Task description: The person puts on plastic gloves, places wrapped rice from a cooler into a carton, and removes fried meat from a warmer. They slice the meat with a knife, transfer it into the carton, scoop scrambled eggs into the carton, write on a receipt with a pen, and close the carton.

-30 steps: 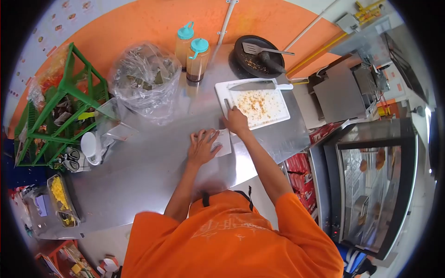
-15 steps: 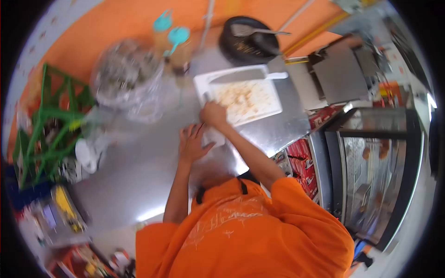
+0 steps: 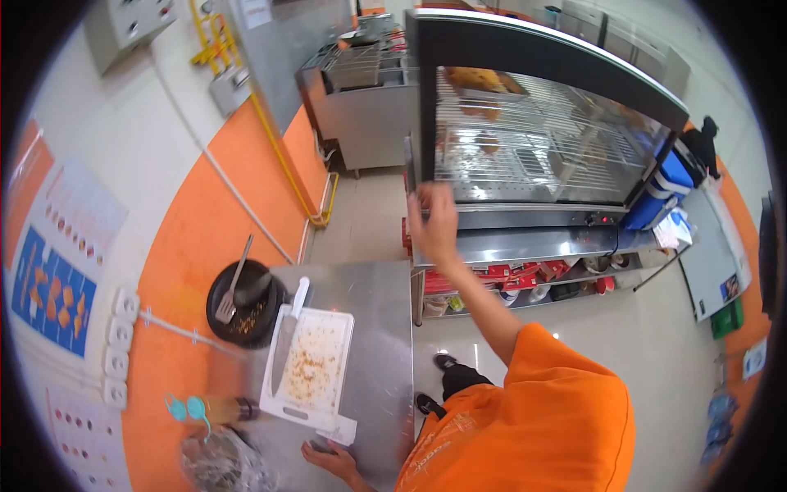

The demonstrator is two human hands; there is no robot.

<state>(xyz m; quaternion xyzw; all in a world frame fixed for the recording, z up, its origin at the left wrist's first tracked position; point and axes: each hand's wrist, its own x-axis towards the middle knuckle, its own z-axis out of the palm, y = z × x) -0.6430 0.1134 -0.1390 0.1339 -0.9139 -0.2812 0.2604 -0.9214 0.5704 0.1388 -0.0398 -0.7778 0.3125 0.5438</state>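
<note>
Warming cabinet (image 3: 545, 47): upright on a metal stand (image 3: 533, 243), across the floor gap from the steel bench (image 3: 381, 344).
Right hand (image 3: 436, 225): arm stretched out, fingers curled at the cabinet's near left corner; whether they grip it or only touch, I cannot tell.
Good handling: probably best with light fingers on the frame, clear of the glass and racks, which may be hot, and a steady pull or push square to the edge rather than a twist.
Cabinet's facing: broad glass side towards the person, slightly angled.
Long axis: level, running left to right and slanting lower in view at the right.
Left hand (image 3: 334, 461): well apart from the right, fingers parted, low at the bench beside a paper slip (image 3: 340, 430).
Cutting board (image 3: 334, 323): near that slip, crumbs on top, knife (image 3: 283, 348) along one long side.
Black bowl (image 3: 220, 287): beside the board, spatula (image 3: 239, 279) leaning in it.
</note>
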